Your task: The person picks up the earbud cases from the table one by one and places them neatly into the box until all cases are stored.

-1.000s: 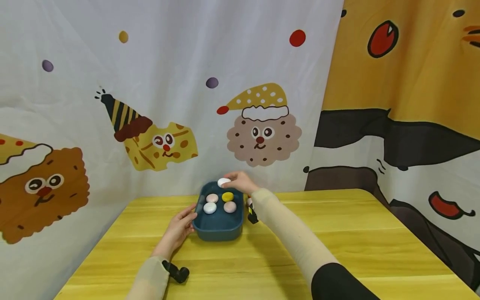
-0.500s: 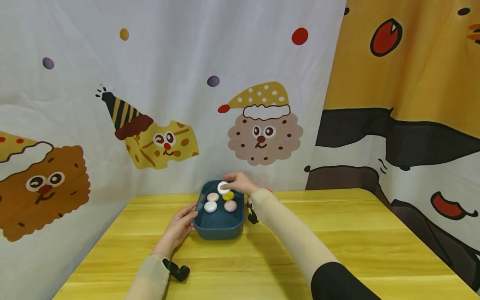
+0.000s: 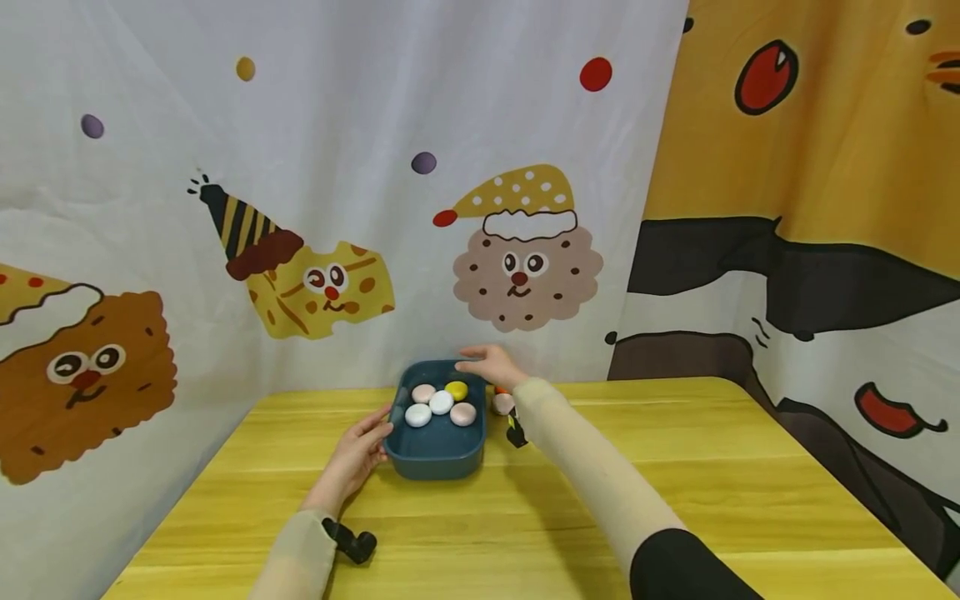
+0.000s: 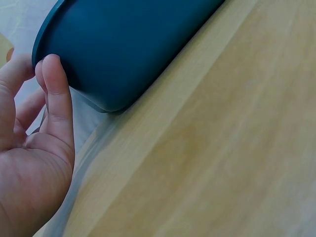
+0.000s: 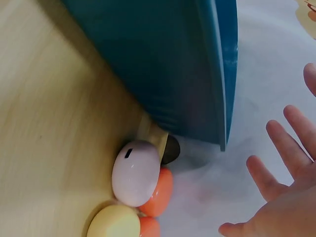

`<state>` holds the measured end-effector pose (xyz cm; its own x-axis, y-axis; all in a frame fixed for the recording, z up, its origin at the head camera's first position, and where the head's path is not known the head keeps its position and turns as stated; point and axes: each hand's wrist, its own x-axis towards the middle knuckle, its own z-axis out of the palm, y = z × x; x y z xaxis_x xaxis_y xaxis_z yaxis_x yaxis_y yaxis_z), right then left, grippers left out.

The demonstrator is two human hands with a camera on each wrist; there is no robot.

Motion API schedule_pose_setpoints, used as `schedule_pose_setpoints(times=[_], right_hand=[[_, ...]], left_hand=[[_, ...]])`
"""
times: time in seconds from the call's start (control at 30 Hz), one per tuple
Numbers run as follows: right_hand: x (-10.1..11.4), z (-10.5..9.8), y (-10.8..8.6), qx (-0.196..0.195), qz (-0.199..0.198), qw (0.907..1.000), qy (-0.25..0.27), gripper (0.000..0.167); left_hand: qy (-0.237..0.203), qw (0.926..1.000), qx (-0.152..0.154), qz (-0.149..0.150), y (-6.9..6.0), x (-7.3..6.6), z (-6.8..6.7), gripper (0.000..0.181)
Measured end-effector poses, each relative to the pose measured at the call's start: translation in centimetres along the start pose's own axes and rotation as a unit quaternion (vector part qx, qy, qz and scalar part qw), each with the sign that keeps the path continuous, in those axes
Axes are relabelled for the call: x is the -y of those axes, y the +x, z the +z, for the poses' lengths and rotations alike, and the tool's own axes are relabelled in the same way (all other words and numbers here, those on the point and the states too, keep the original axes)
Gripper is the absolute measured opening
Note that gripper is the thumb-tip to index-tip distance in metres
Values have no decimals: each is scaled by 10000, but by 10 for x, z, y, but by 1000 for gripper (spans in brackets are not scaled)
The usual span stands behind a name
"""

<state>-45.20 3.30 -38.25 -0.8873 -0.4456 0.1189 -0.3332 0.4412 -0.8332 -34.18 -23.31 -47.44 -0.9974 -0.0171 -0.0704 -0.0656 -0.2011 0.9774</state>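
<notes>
A blue rectangular tub (image 3: 437,468) stands on the table in the head view. Inside lie two white rounded pieces, one in the middle (image 3: 441,402) and one left of it (image 3: 418,415), with two pale pink pieces (image 3: 462,414) and a yellow piece (image 3: 456,390). My left hand (image 3: 356,457) holds the tub's left rim, thumb and fingers meeting there in the left wrist view. Over the tub's far right corner is my right hand (image 3: 491,367). In the right wrist view its fingers (image 5: 289,148) are spread, apart from the tub and holding nothing.
Beside the tub's right wall sit a pale pink piece with a dark slot (image 5: 136,173), orange pieces (image 5: 158,192), a yellow piece (image 5: 114,223) and a dark one (image 5: 171,149). A printed curtain (image 3: 420,250) hangs behind the wooden table (image 3: 675,467).
The white piece that my right hand pinched above the tub now lies in its middle, let go. My right hand has drawn back slightly right. My left hand stays at the rim.
</notes>
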Motion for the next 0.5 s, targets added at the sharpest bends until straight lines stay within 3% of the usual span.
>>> schedule_pose_setpoints(times=[0.5], right_hand=[[-15,-12,-4,-212,93,9996,175,50]], left_hand=[[-38,10000,9,-24,-1,-2,1,54]])
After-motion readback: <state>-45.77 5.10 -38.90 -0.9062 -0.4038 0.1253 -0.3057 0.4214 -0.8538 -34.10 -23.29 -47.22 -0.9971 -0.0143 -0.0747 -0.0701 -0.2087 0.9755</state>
